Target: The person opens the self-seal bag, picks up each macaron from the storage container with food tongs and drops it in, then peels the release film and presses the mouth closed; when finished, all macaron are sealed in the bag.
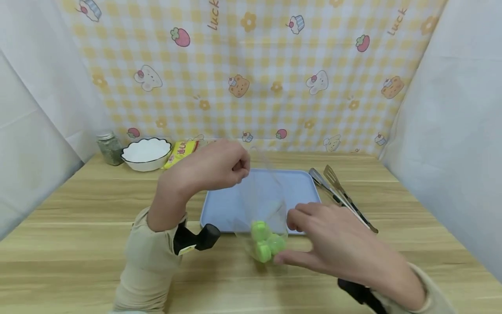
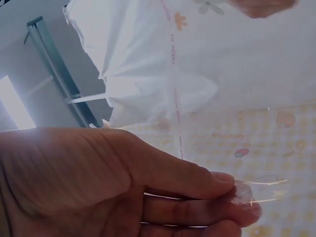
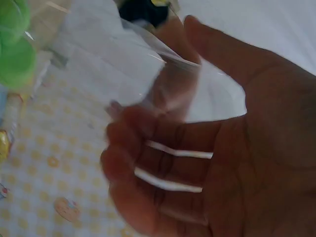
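One clear bag (image 1: 274, 210) hangs below the left grip (image 1: 221, 165).

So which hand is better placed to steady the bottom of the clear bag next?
Probably the right hand: it is open, right beside the green pieces low in the clear bag, while the left hand is already pinching the plastic higher up.
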